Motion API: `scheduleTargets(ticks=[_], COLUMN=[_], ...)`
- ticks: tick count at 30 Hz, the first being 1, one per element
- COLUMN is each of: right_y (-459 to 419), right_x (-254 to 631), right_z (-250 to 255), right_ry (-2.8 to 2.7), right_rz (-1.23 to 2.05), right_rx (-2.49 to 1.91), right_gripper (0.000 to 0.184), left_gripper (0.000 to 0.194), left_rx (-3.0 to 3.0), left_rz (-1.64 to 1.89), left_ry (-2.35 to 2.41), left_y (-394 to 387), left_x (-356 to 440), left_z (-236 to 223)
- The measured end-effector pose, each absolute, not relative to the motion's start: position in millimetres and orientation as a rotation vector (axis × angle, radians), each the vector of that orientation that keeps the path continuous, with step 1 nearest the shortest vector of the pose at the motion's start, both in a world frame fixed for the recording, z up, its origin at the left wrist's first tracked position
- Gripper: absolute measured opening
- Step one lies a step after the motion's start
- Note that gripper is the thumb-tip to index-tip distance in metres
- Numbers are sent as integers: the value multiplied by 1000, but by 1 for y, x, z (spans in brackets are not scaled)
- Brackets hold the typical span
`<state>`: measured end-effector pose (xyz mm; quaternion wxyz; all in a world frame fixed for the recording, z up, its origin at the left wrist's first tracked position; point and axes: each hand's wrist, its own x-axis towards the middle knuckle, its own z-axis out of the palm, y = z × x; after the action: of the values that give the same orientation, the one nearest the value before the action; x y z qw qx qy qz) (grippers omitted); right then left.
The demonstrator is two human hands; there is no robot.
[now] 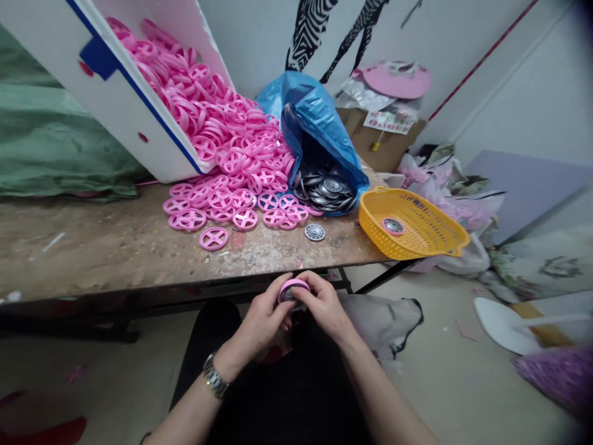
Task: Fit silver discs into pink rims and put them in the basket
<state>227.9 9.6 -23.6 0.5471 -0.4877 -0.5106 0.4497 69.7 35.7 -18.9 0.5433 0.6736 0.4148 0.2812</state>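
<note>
Between my two hands, just off the bench's front edge, is a pink plastic wheel (295, 283) with a dark grey disc set against its inside. My left hand (267, 314) grips its left side, thumb on the disc. My right hand (323, 304) closes on the right side, thumb pressing the disc too. Fingers underneath are partly hidden. On the bench beyond lie a loose silver-grey disc (315, 232) and a single pink spoked wheel (214, 238). A yellow basket (412, 247) to the right holds a pink wheel fitted with a grey disc (393, 226).
Pink wheels (227, 136) spill from a tipped white box (134, 117) onto the wooden bench (106, 247). Grey discs (327, 188) lie in the mouth of a blue plastic bag (315, 117). Behind the basket stand a cardboard box (354, 133) and several bags.
</note>
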Motion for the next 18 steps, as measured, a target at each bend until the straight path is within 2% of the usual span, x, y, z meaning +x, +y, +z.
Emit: scheduleTargets(ticks=[4, 11, 15, 18], right_y=[6, -6, -2, 6], right_x=[233, 239, 289, 352], right_z=[-18, -16, 13, 37], right_ry=[-1286, -1241, -1200, -1241], right_rz=[1085, 898, 477, -7], right_rx=[-1097, -1184, -1316, -1496], right_gripper=[20, 15, 20, 26], left_gripper=[64, 70, 73, 60], left_rx=[1460, 1565, 1592, 1687], left_rz=[728, 713, 729, 676], left_ry=[941, 902, 809, 856], left_y=[36, 31, 29, 29], left_x=[73, 84, 86, 78], left_z=[-21, -17, -22, -29])
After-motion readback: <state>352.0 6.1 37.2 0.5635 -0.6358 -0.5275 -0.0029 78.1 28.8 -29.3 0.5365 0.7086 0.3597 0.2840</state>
